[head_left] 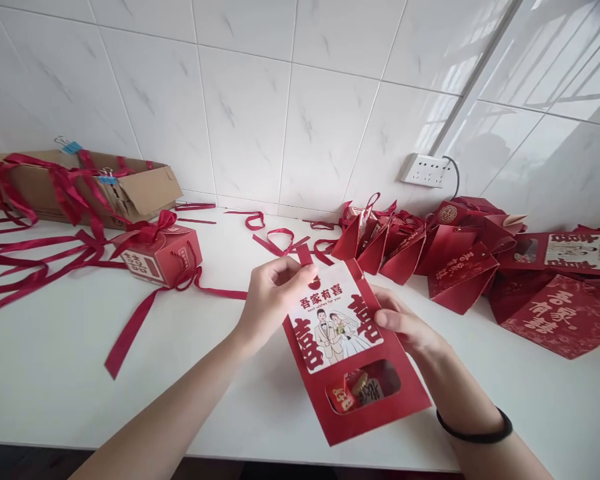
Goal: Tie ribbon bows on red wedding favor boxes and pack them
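Between my hands is a red wedding candy box point(380, 415) with a white panel showing a drawn couple. Wrapped pieces point(356, 392) show through its oval window. My left hand point(275, 290) pinches the top edge, where a red ribbon end point(306, 253) sticks up by the thumb. My right hand point(403, 320) grips the right side, thumb on the front and the other fingers hidden behind. The box tilts toward me above the white table. Left of it stands a smaller red box point(163, 257) tied with a ribbon bow.
At the back left, a cardboard carton point(153, 190) has red ribbons draped over it and blue binder clips point(71, 147) on its rim. Loose ribbons point(65, 257) spread across the white table point(220, 393). Several red boxes point(463, 267) crowd the right side, below a power strip point(424, 170) on the tiled wall.
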The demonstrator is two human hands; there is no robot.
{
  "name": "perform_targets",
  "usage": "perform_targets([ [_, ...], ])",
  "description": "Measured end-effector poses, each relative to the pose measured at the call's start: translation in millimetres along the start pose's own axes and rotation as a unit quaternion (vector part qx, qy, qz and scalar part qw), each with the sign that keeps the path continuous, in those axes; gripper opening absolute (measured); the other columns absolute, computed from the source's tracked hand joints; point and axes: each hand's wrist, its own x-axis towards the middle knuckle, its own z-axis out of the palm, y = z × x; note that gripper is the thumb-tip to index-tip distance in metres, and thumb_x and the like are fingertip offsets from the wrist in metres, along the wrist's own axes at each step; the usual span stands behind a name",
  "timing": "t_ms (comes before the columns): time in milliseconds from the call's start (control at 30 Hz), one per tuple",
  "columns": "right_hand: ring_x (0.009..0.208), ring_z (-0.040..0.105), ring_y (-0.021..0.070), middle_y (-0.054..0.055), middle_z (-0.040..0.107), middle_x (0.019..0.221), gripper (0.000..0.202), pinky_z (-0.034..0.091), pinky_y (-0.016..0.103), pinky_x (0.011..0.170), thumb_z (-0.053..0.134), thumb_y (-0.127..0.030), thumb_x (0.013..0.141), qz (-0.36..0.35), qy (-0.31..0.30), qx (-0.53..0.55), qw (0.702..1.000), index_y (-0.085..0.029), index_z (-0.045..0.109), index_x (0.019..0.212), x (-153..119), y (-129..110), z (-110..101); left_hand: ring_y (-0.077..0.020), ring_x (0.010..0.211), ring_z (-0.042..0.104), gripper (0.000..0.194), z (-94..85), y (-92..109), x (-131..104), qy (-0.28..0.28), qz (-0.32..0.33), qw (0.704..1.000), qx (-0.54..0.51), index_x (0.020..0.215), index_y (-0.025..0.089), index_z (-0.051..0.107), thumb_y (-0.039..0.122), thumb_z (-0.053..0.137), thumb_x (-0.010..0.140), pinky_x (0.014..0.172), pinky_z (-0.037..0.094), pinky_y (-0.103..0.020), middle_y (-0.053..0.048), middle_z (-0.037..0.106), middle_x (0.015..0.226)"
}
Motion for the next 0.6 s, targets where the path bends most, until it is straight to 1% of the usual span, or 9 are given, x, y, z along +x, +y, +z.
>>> perform_targets([
  [33,0.089,0.068,0.0216,0.007,0.070,0.101,0.041,0.051,0.035,0.081,0.067,-0.038,0.077,-0.001,-0.002,-0.003,1.000,-0.020,0.063,0.113,-1.5,-0.2,0.7,-0.0084,0.053,0.043,0.035,0.7,0.3,-1.0,-0.002,-0.010,1.000,-0.014,0.060,0.016,0.053,0.043,0.066,0.078,0.048,0.033,-0.022,0.002,0.049,0.058],
  [100,0.081,0.069,0.0192,0.005,0.072,0.089,0.030,0.053,0.030,0.072,0.065,-0.033,0.078,-0.013,0.021,0.007,1.000,-0.019,0.067,0.105,-3.2,1.8,2.6,-0.0088,0.053,0.044,0.036,2.3,1.0,-3.2,-0.005,-0.025,0.999,-0.042,0.059,0.016,0.051,0.043,0.064,0.080,0.048,0.033,-0.022,0.002,0.048,0.058],
  [167,0.078,0.069,0.0179,0.003,0.072,0.085,0.026,0.053,0.026,0.066,0.064,-0.030,0.077,-0.022,0.051,0.026,0.998,-0.020,0.069,0.101,-2.9,5.5,4.1,-0.0092,0.054,0.046,0.033,3.8,2.1,-5.2,-0.007,-0.030,0.998,-0.062,0.062,0.017,0.053,0.041,0.063,0.081,0.049,0.034,-0.022,0.001,0.050,0.060],
  [233,0.075,0.069,0.0168,0.003,0.073,0.085,0.026,0.053,0.024,0.064,0.064,-0.028,0.075,-0.023,0.062,0.042,0.997,-0.020,0.070,0.099,-1.6,8.9,5.0,-0.0096,0.056,0.048,0.027,4.7,3.4,-6.8,-0.007,-0.026,0.997,-0.071,0.068,0.018,0.058,0.040,0.064,0.081,0.050,0.034,-0.022,0.001,0.052,0.063],
  [300,0.074,0.069,0.0165,0.003,0.073,0.085,0.027,0.054,0.024,0.064,0.065,-0.029,0.075,-0.025,0.054,0.048,0.997,-0.020,0.070,0.100,-0.3,10.5,5.7,-0.0097,0.057,0.049,0.024,5.0,4.5,-7.9,0.003,-0.019,0.997,-0.069,0.071,0.018,0.060,0.040,0.065,0.080,0.050,0.035,-0.022,0.001,0.053,0.064],
  [433,0.074,0.069,0.0160,0.002,0.073,0.084,0.025,0.054,0.025,0.065,0.067,-0.031,0.075,-0.030,0.020,0.054,0.998,-0.022,0.070,0.098,-0.1,10.8,6.1,-0.0096,0.057,0.048,0.024,5.3,4.8,-8.9,0.023,-0.006,0.998,-0.061,0.070,0.018,0.061,0.039,0.066,0.079,0.050,0.035,-0.023,0.001,0.052,0.062],
  [500,0.075,0.068,0.0173,0.002,0.072,0.084,0.031,0.054,0.028,0.069,0.070,-0.038,0.072,-0.032,0.015,0.074,0.997,-0.022,0.070,0.098,-0.4,11.3,5.5,-0.0088,0.056,0.046,0.027,5.2,3.6,-8.3,0.025,0.005,0.998,-0.065,0.066,0.017,0.058,0.039,0.066,0.079,0.050,0.035,-0.022,0.002,0.049,0.060],
  [533,0.076,0.068,0.0189,0.002,0.072,0.084,0.036,0.054,0.031,0.072,0.069,-0.046,0.071,-0.030,0.019,0.087,0.996,-0.022,0.070,0.098,-0.1,11.8,5.1,-0.0086,0.056,0.045,0.028,5.1,2.7,-7.6,0.020,0.007,0.997,-0.071,0.064,0.017,0.057,0.040,0.067,0.078,0.051,0.036,-0.022,0.002,0.048,0.060],
  [600,0.081,0.067,0.0221,0.004,0.071,0.084,0.046,0.053,0.036,0.079,0.063,-0.061,0.072,-0.007,0.044,0.105,0.993,-0.022,0.070,0.095,1.8,13.9,4.9,-0.0090,0.056,0.047,0.031,4.7,0.6,-5.4,0.012,0.000,0.994,-0.104,0.064,0.017,0.056,0.042,0.069,0.075,0.052,0.039,-0.023,0.002,0.049,0.061],
])
